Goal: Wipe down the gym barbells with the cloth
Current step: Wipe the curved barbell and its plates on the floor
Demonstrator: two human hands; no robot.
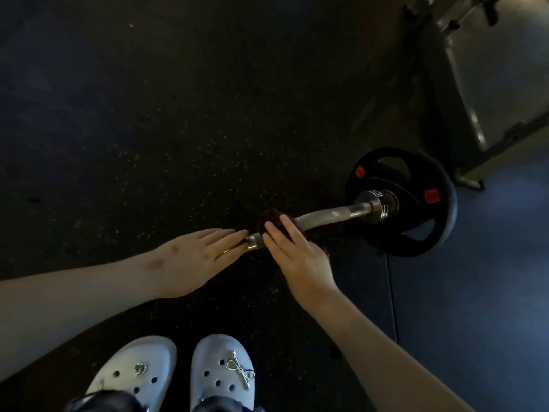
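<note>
A chrome barbell lies on the dark rubber floor, its shaft running from centre to the right. A black weight plate with red marks sits on its right end. My right hand presses a dark red cloth onto the shaft with straight fingers. My left hand lies flat with straight fingers, its fingertips touching the shaft just left of the cloth. The barbell's left part is hidden under my hands.
A grey metal rack frame stands at the upper right, its foot close behind the weight plate. My two light clogs stand at the bottom centre. A floor mat seam runs down on the right.
</note>
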